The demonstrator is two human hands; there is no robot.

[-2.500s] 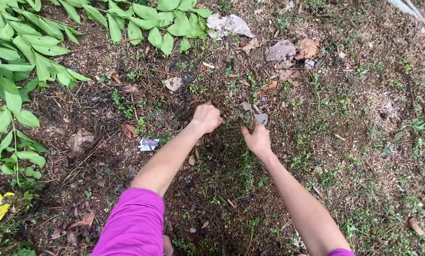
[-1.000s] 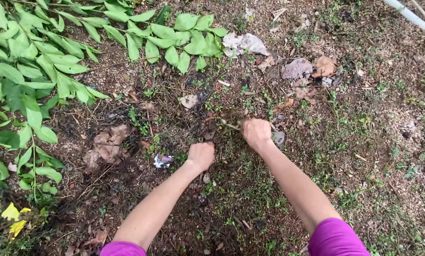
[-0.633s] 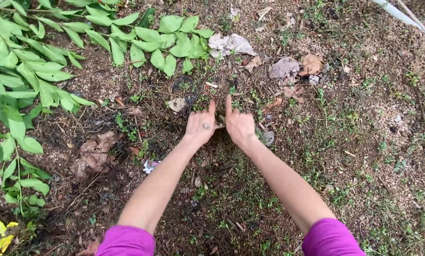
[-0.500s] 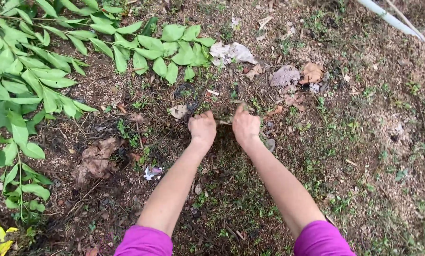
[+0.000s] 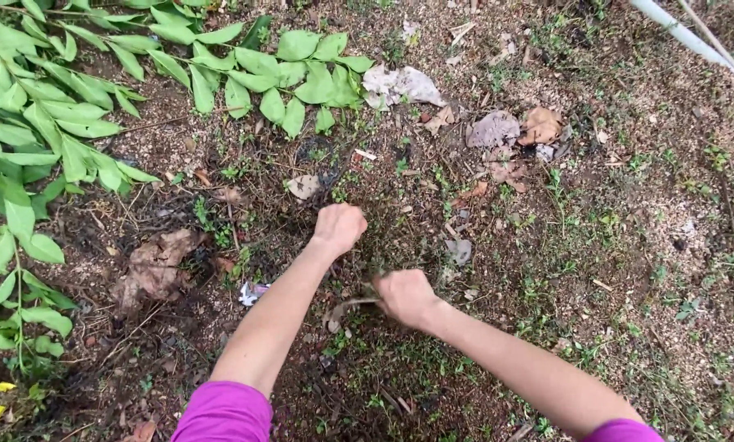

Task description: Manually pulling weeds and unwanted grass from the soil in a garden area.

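Observation:
Both my arms, in magenta sleeves, reach down to weedy, leaf-littered soil. My left hand point(image 5: 340, 227) is curled into a fist down in the dry stems and small weeds point(image 5: 383, 237). My right hand point(image 5: 405, 296) is lower and nearer to me, clenched around a thin, curved dry stem or root point(image 5: 346, 308) that sticks out to its left, just above the dirt. What the left fist holds, if anything, is hidden by its fingers.
Leafy green branches point(image 5: 64, 123) cover the left and top left. Dead brown leaves point(image 5: 154, 266) lie left of my arm, more dry leaves point(image 5: 514, 128) at upper right. A small crumpled wrapper point(image 5: 251, 291) lies by my left forearm. A pale pipe point(image 5: 682, 33) crosses the top right corner.
My right hand has pulled back toward me from beside the left hand, dragging a thin dry stem with it. The left hand stayed in the weeds, fist closed.

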